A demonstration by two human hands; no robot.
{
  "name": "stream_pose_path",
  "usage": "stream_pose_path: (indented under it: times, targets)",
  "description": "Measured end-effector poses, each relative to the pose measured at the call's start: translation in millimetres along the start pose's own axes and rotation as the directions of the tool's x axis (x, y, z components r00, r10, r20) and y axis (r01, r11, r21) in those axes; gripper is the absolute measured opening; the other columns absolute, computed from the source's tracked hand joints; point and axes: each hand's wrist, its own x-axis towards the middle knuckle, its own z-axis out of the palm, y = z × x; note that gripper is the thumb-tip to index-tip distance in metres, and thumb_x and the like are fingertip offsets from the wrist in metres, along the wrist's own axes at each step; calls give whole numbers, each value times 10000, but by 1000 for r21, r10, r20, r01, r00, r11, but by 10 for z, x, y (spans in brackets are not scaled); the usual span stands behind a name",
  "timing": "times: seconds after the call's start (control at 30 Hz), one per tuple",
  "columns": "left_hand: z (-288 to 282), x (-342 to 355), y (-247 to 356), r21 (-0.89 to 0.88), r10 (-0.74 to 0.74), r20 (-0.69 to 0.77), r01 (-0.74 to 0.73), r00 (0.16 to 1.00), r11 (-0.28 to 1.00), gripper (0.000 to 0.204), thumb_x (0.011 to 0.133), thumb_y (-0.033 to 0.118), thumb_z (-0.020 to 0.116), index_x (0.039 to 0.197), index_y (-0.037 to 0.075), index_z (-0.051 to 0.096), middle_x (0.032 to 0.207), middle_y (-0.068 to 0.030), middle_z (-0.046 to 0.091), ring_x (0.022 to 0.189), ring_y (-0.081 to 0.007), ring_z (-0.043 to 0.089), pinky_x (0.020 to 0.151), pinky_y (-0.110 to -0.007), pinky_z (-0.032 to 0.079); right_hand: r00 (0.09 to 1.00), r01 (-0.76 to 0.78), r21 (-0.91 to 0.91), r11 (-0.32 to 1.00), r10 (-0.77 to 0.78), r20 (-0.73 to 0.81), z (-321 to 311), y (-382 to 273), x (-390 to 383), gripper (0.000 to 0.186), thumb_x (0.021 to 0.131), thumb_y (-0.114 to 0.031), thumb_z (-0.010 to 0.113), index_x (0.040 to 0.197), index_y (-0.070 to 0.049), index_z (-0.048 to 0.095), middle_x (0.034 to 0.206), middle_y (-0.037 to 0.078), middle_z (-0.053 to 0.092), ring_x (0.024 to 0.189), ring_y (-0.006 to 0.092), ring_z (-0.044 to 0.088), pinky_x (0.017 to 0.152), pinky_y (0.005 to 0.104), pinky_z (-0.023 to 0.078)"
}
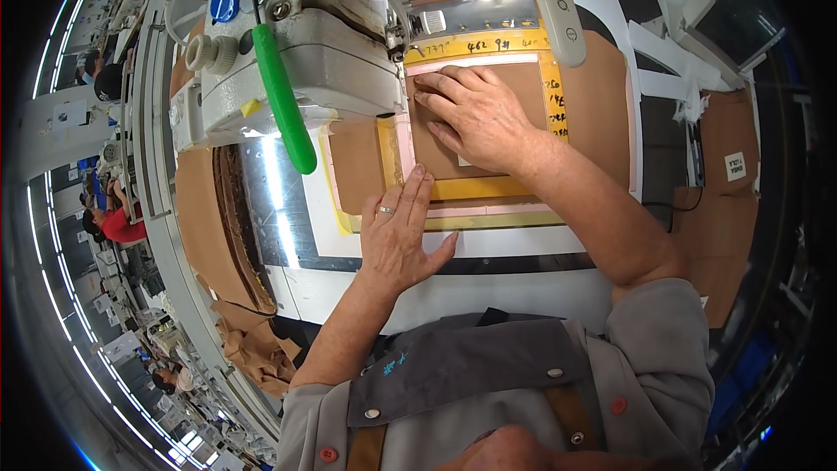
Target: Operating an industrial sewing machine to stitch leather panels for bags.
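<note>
Under the arm of a white sewing machine (349, 65) lies a brown panel (514, 161) that looks like leather or fabric. A yellow template frame (554, 87) with handwritten marks surrounds it, and a pale pink strip (404, 135) runs along its left side. My right hand (479, 113) rests palm down on the panel, fingers stretched out. Part of a small pale piece shows below that palm. My left hand (397, 231) is open, its fingertips touching the lower end of the pink strip and its thumb spread. The needle area is hidden by the machine.
A green-handled pointed tool (283, 96) hangs on the machine head. Folded brown pieces (214, 227) are stacked at left, above crumpled brown material (253, 340). More brown pieces (724, 235) lie at right. A dark screen (737, 13) stands at far right; other people work at far left.
</note>
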Motion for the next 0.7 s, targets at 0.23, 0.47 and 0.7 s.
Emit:
stream_pose_path:
  times: [0.23, 0.47, 0.7]
  targets:
    - [-16, -148, 66, 9, -13, 52, 13, 999, 1000, 808, 777, 454, 737, 1432, 19, 551, 1490, -108, 555, 1143, -257, 563, 1012, -398, 396, 1000, 6, 11, 1000, -6, 23, -36, -119, -110, 401, 909, -292, 698, 1253, -90, 672, 1369, 52, 615, 1262, 237, 542, 1076, 397, 418]
    - [-27, -261, 117, 15, -20, 62, 19, 998, 1000, 830, 770, 470, 741, 1440, 20, 547, 1508, -110, 543, 1157, -252, 562, 1016, -397, 402, 1000, 19, -12, 1000, -19, -18, -14, -215, -195, 373, 899, -266, 682, 1227, -90, 670, 1343, 62, 620, 1238, 232, 548, 1088, 396, 407]
    - [-71, -173, 47, -45, 24, 1, -24, 1000, 999, 721, 782, 397, 759, 1379, 29, 594, 1417, -126, 606, 1136, -278, 596, 990, -403, 438, 1000, 7, -6, 1000, -7, 8, -25, -222, -220, 442, 900, -282, 685, 1288, -75, 641, 1387, 69, 599, 1280, 243, 530, 1135, 407, 377]
